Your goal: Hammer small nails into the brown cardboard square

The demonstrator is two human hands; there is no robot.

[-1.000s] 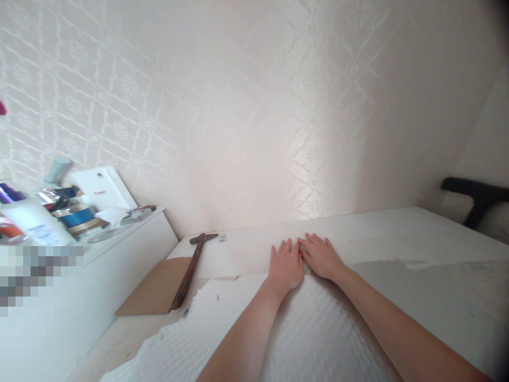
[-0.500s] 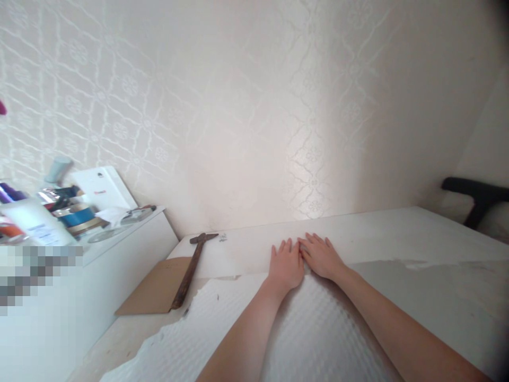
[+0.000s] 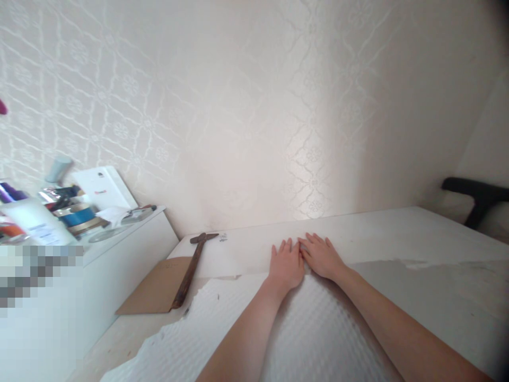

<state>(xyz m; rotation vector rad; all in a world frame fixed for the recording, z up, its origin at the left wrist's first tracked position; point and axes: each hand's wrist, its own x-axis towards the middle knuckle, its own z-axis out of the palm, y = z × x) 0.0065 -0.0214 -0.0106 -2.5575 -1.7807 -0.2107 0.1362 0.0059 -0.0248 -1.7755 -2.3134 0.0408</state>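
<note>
My left hand (image 3: 285, 264) and my right hand (image 3: 320, 256) lie flat side by side on a white tabletop (image 3: 397, 228), fingers stretched out and thumbs touching. Both palms press on the far edge of a white textured sheet (image 3: 310, 334) that covers the near part of the table, and neither hand holds anything. To the left, a rusty hammer (image 3: 191, 268) rests with its handle across a brown cardboard piece (image 3: 153, 289). A few small nails (image 3: 222, 237) lie by the hammer head.
A patterned wallpaper wall (image 3: 246, 106) rises just behind the table. A white cabinet (image 3: 119, 249) at left carries a blue tape roll (image 3: 75, 216), bottles and papers. A black chair armrest (image 3: 475, 193) shows at right.
</note>
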